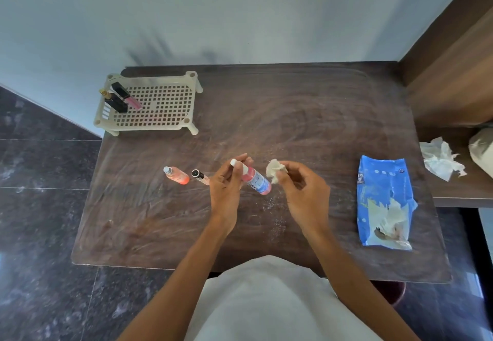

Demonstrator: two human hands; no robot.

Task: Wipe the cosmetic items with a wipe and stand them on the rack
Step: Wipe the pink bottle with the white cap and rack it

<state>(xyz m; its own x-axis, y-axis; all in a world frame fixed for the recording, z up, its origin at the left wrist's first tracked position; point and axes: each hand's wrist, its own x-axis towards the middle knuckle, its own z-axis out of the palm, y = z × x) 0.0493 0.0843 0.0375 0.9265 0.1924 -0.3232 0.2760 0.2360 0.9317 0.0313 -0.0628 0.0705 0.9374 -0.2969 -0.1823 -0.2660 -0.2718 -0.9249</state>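
My left hand (226, 188) grips a pink bottle (257, 179) with a white cap and blue label, tilted above the middle of the table. Just right of it, my right hand (304, 191) pinches a crumpled white wipe (274, 170) close to the bottle. An orange spray bottle (177, 175) and a small black-capped tube (200, 176) stand on the table to the left of my left hand. The cream perforated rack (160, 106) sits at the far left corner, with a black lipstick (120, 90), a pink gloss tube (134, 102) and a gold-topped black item (113, 100) on its left end.
A blue wipes pack (384, 199) lies open at the right of the brown table (306, 116). Crumpled used tissue (440, 162) rests on a lower shelf beyond the right edge. A wall runs behind the table; dark tiled floor lies to the left.
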